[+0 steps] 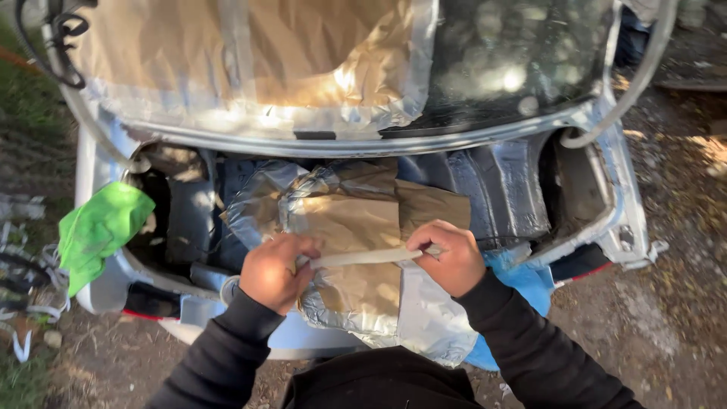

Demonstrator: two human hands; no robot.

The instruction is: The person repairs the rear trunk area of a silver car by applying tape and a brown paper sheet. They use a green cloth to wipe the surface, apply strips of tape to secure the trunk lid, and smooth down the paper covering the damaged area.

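Observation:
My left hand (274, 271) and my right hand (452, 257) each grip one end of a strip of beige masking tape (367, 257), stretched flat between them. Under the strip lies crumpled brown masking paper (356, 216), dusted with silver-grey paint at its edges. The paper sits over the open trunk well of a car (500, 189) that is painted silver-grey inside. Both arms wear dark sleeves.
Brown paper (250, 53) covers the left part of the rear window; the right part is bare glass (515, 60). A green cloth (102, 227) hangs on the car's left corner. Blue sheet (522, 280) shows under the paper. Dirt ground lies around; wires hang at top left.

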